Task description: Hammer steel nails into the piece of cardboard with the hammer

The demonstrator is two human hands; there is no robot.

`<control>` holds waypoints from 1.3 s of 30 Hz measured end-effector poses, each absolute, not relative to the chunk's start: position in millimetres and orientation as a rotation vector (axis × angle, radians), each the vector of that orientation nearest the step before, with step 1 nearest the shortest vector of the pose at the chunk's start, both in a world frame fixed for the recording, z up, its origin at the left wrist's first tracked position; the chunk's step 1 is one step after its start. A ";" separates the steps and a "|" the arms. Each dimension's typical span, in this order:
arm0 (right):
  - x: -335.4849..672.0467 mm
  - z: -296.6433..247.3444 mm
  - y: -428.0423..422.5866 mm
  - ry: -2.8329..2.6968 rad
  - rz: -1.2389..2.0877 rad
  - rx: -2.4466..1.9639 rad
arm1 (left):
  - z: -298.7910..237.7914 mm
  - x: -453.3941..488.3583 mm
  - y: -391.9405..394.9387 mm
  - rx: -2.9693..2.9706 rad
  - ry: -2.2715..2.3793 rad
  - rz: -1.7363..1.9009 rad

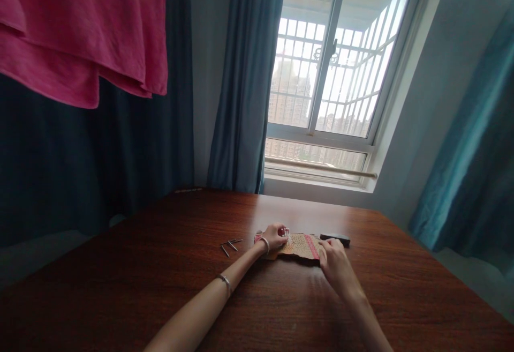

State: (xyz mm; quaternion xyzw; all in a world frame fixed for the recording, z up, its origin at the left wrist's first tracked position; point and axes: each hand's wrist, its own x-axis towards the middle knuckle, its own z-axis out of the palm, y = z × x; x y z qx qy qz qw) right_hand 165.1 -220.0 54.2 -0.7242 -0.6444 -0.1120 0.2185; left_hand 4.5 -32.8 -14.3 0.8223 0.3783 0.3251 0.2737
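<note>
A flat tan piece with small dots and pink bands (pixel 299 245) lies on the dark wooden table (pixel 160 266). My left hand (pixel 274 236) rests on its left end, fingers curled around a small pale thing I cannot make out. My right hand (pixel 332 258) sits at its right end, fingers bent and pressed down on the edge near a pink band. A bracelet is on the left wrist and another band sits further up the forearm.
A few thin metal nails or pins (pixel 231 244) lie left of the left hand. A small dark flat object (pixel 335 238) lies just behind the right hand. Teal curtains (pixel 244 79) frame a barred window (pixel 337 68). Pink cloth (pixel 80 25) hangs at upper left.
</note>
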 end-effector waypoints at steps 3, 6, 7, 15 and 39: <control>156.4 47.5 -180.4 -1.807 -0.136 -1.919 | -14.2 3.5 -31.6 2.177 0.982 0.875; 154.8 27.2 -150.0 -1.813 -0.107 -1.890 | -15.0 2.4 -28.8 2.150 0.940 0.867; 155.1 20.3 -143.3 -1.807 -0.108 -1.895 | -15.5 2.2 -27.8 2.142 0.928 0.865; 156.3 -8.1 -136.4 -1.750 -0.195 -1.865 | -1.4 -9.4 -17.0 1.981 0.771 0.712; 153.7 -15.1 -135.3 -1.728 -0.295 -1.827 | 37.2 -209.2 -8.2 2.331 1.549 0.131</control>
